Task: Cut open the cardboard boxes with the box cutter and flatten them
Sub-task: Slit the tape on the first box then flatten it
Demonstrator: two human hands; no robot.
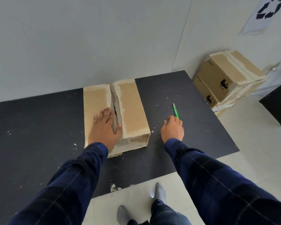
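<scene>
1. The fingers (104,113) of the left hand (104,129) lie straight and slightly spread, flat on the top of a cardboard box (131,108). The thumb reaches across the ragged centre seam.
2. The cardboard box sits on a black mat (39,127) on the floor, close to the wall. Its two top flaps are closed, with a torn gap between them that shows corrugated edge. White scraps dot the mat around it.
3. The fingers (173,119) of the right hand (173,129) are curled down over the near end of a green box cutter (176,112). Whether they actually grip it cannot be told.
4. The box cutter lies on the mat just right of the box, with its blade end pointing away from the person.
5. Further right, off the mat, two more taped boxes (224,78) are stacked against the wall.
</scene>
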